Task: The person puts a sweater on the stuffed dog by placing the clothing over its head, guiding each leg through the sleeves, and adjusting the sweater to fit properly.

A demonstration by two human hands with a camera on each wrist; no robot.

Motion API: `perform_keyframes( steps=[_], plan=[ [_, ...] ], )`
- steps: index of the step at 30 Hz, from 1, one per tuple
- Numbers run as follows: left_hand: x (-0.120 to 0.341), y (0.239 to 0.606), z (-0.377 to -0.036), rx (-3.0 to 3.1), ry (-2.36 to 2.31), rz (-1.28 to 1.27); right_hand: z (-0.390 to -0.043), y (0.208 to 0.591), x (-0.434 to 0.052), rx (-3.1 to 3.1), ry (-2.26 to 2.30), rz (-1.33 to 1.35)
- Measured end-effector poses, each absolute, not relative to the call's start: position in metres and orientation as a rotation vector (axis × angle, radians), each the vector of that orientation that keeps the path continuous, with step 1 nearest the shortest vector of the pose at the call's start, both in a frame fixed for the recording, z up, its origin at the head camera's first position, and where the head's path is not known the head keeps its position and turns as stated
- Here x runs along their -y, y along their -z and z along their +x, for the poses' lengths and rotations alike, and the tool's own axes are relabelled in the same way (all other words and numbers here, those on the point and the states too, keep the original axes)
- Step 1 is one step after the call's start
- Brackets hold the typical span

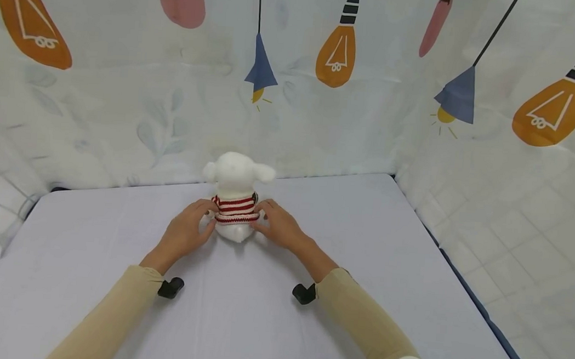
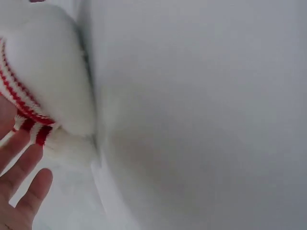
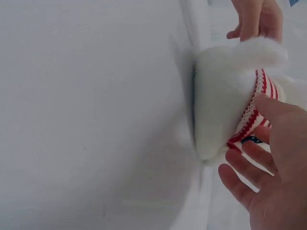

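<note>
A small white plush toy (image 1: 235,195) sits upright near the middle of a pale lilac surface (image 1: 361,272), its back toward the camera. It has a round head with two floppy ears and wears a red and white striped jumper (image 1: 234,209) around its body.

The person's left hand (image 1: 185,231) rests against the toy's left side, fingers loosely extended and touching the striped jumper. In the left wrist view these fingers (image 2: 21,165) lie straight beside the red stripes, not wrapped around anything, so this grip is apart.

The right hand (image 1: 279,225) rests against the toy's right side in the same way. In the right wrist view its fingers (image 3: 261,143) are spread and lightly bent, their tips at the hem of the jumper; this grip is also apart, touching rather than clamping.

Both forearms are in beige sleeves (image 1: 358,315), each with a small black device (image 1: 170,287) at the wrist.

Behind and to the right of the surface hangs a white curtain (image 1: 124,109) printed with orange light bulbs, blue lampshades and pink shapes.
</note>
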State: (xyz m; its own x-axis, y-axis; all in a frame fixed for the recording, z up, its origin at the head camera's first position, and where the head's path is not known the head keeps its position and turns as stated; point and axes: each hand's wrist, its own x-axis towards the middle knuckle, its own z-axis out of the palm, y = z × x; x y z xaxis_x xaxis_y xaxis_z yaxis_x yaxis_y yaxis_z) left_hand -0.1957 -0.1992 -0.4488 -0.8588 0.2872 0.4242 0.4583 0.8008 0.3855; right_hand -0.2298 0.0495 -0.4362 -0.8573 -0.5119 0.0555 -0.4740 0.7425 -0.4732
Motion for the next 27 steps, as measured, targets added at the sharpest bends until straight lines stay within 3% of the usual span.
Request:
perform_keyframes(
  steps=[12,19,27],
  plan=[
    [0.176,0.436,-0.206,2.531,1.098,-0.340,-0.231,0.427,-0.030,-2.740,1.082,-0.645],
    [0.157,0.432,-0.211,2.543,0.952,-0.329,-0.234,0.421,-0.022,-2.820,0.953,-0.713],
    [0.166,0.426,-0.219,2.539,0.900,-0.307,-0.237,0.421,-0.023,-2.805,1.184,-0.653]
  ],
)
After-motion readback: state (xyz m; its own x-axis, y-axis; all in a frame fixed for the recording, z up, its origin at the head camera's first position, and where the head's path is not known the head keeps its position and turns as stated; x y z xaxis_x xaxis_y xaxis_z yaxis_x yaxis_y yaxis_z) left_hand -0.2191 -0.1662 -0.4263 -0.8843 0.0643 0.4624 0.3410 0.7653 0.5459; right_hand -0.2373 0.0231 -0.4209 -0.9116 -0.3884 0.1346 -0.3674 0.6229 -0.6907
